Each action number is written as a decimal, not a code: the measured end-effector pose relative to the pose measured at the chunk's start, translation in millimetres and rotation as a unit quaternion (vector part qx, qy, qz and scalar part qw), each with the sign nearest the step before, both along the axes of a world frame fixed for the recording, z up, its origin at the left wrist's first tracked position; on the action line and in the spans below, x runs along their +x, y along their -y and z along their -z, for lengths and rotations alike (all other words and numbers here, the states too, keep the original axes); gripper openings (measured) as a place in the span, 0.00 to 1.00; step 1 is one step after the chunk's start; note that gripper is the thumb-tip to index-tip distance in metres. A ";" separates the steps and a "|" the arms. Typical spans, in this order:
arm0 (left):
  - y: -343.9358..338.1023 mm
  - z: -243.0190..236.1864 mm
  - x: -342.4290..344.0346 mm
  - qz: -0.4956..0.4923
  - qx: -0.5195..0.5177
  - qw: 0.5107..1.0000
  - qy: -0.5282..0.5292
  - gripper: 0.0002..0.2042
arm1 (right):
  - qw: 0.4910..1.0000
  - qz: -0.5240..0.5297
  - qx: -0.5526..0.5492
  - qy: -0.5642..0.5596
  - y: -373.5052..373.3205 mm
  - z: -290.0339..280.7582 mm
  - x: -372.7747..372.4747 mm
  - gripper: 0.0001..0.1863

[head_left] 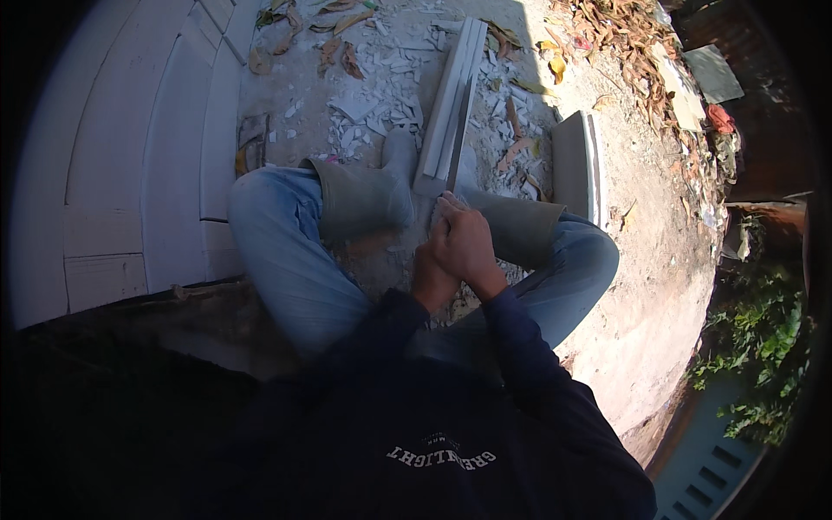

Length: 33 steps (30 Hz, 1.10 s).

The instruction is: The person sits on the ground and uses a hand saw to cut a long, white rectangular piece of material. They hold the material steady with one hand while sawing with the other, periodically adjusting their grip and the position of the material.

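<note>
A long pale grey block with stepped, lengthwise ridges [450,95] lies pointing away from me between my boots. Along its right side runs a long thin dark blade [463,130], seen nearly edge-on, its near end reaching my hands. My right hand [472,244] is closed at that end, fingers wrapped and knuckles upward. Tucked against it from below and to the left, my left hand [433,276] is closed too. Most of its fingers are hidden, and so is the handle, if there is one.
Grey rubber boots [360,199] flank the block's near end. White broken chips [360,108] litter the ground beyond. A thick grey slab [572,165] stands at right. Stacked pale blocks [173,156] rise at left; dry leaves [624,52] and green plants [763,347] lie farther right.
</note>
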State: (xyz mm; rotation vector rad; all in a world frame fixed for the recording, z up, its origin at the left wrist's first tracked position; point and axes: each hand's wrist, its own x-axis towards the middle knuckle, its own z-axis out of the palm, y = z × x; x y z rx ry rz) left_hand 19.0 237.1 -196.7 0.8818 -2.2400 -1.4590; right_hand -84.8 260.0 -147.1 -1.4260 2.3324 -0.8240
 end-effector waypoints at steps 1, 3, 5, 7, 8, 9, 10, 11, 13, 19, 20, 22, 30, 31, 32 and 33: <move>-0.2 12.9 -0.7 0.032 -0.022 0.999 0.020 0.32 | 1.000 0.012 0.011 0.002 -4.2 9.6 2.0 0.24; -24.6 20.3 44.0 -0.066 -0.153 0.985 0.052 0.33 | 0.999 -0.041 0.009 -0.011 -18.2 20.6 60.4 0.23; -17.8 24.6 37.5 -0.062 -0.137 0.988 0.029 0.33 | 1.000 -0.021 0.012 -0.017 -35.0 25.9 76.0 0.21; -4.4 26.1 26.3 -0.059 -0.095 0.994 -0.012 0.31 | 1.000 0.018 0.016 0.005 -35.1 26.5 72.5 0.18; 4.7 26.8 19.4 -0.059 -0.076 0.995 -0.029 0.31 | 0.999 0.032 -0.020 0.010 -17.5 31.2 52.7 0.18; -5.3 39.2 -20.7 -0.009 -0.027 0.996 -0.084 0.30 | 0.994 0.097 -0.033 -0.023 -13.4 34.5 -3.9 0.17; 23.8 40.2 -36.2 -0.025 -0.046 0.996 -0.068 0.28 | 0.997 0.071 -0.042 -0.008 18.6 30.4 -21.3 0.17; 49.8 45.5 -56.8 -0.037 -0.057 0.996 -0.062 0.26 | 0.998 0.049 -0.047 -0.003 46.6 22.8 -39.1 0.18; 83.3 54.5 -87.9 -0.044 -0.069 0.996 -0.042 0.24 | 0.996 0.074 0.053 0.011 77.9 -6.4 -54.3 0.18; -21.4 49.8 -21.4 -0.097 -0.016 0.992 0.084 0.25 | 0.999 0.016 0.009 -0.027 -12.8 37.0 14.6 0.20; -17.3 37.4 9.1 -0.165 -0.029 0.978 0.126 0.26 | 0.999 -0.029 -0.007 0.013 -13.4 32.6 57.1 0.20; -3.6 25.7 5.3 -0.148 -0.030 0.987 0.055 0.26 | 1.000 -0.010 -0.023 0.011 -14.0 25.0 51.0 0.20; 44.7 26.4 -47.6 -0.046 -0.033 0.998 -0.028 0.25 | 0.999 0.028 -0.019 -0.020 41.9 29.9 -36.8 0.20; 33.6 23.7 -38.0 -0.037 -0.015 0.999 -0.023 0.25 | 0.999 0.025 -0.016 -0.022 30.1 31.3 -29.1 0.19; 14.1 20.6 -18.8 -0.027 0.003 0.999 -0.018 0.25 | 0.999 0.024 -0.014 -0.023 10.4 31.0 -12.5 0.19; -2.6 19.4 -9.0 -0.013 0.015 1.000 -0.022 0.26 | 0.999 0.026 -0.017 -0.034 -5.6 29.6 -0.3 0.19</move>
